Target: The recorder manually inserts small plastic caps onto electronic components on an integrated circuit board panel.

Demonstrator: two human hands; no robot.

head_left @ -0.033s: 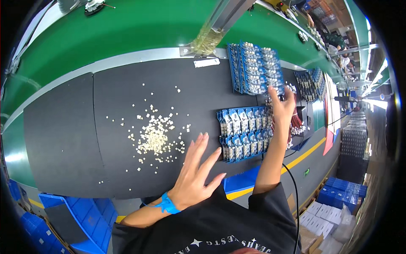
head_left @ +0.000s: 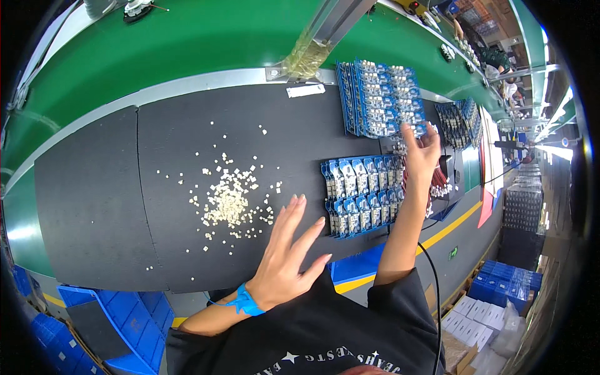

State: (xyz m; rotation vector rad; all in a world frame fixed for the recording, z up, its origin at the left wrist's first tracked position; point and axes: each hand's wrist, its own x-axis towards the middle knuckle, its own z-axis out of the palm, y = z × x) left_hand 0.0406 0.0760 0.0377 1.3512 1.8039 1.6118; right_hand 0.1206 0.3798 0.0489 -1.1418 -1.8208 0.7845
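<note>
My right hand (head_left: 422, 153) grips the lower right corner of a blue circuit board panel (head_left: 400, 94), its thumb and fingers closed at the edge. That panel leans upright against several similar blue boards (head_left: 347, 100) behind it. Nearer to me lies another blue circuit board panel (head_left: 359, 197) with two rows of white components. My left hand (head_left: 284, 256) is open, fingers spread, holding nothing; it hovers left of the nearer panel. A blue wrist strap (head_left: 245, 301) circles its wrist. Small cream-white connectors (head_left: 230, 203) lie in a loose heap on the black mat (head_left: 94, 206).
Red wires with white plugs (head_left: 437, 184) lie beyond my right forearm. More boards (head_left: 459, 124) stand at the far right. A metal post (head_left: 322, 40) rises behind the mat by a green conveyor belt (head_left: 206, 44). Blue bins (head_left: 128, 325) sit below the front left edge.
The panel in my right hand has shifted slightly right and looks sharper than before. My right hand has moved slightly right with it. The left hand has barely moved.
</note>
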